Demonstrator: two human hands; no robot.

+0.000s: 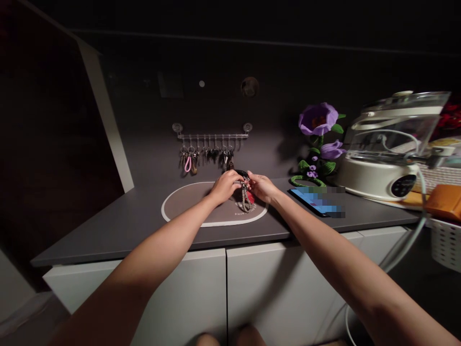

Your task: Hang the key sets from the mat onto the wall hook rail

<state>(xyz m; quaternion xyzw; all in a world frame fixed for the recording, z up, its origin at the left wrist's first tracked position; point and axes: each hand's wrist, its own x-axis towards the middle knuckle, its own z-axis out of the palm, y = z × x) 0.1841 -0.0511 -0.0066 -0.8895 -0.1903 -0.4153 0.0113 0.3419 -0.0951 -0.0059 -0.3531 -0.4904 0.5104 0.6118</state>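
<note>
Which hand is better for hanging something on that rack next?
Probably the left hand: it's below the rack, while the right hand is past the rack's right end. Both hold the strap bundle.

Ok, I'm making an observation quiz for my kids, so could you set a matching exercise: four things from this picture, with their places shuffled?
1. Oval mat
2. Purple artificial flower
3. Braided keychain
4. Clear hook rail

A. On the wall, with keys hanging from it
B. Flat on the dark countertop
C. Between the left hand and right hand
D. Behind the blue-screened device

Pairs: 1-B, 2-D, 3-C, 4-A
</note>
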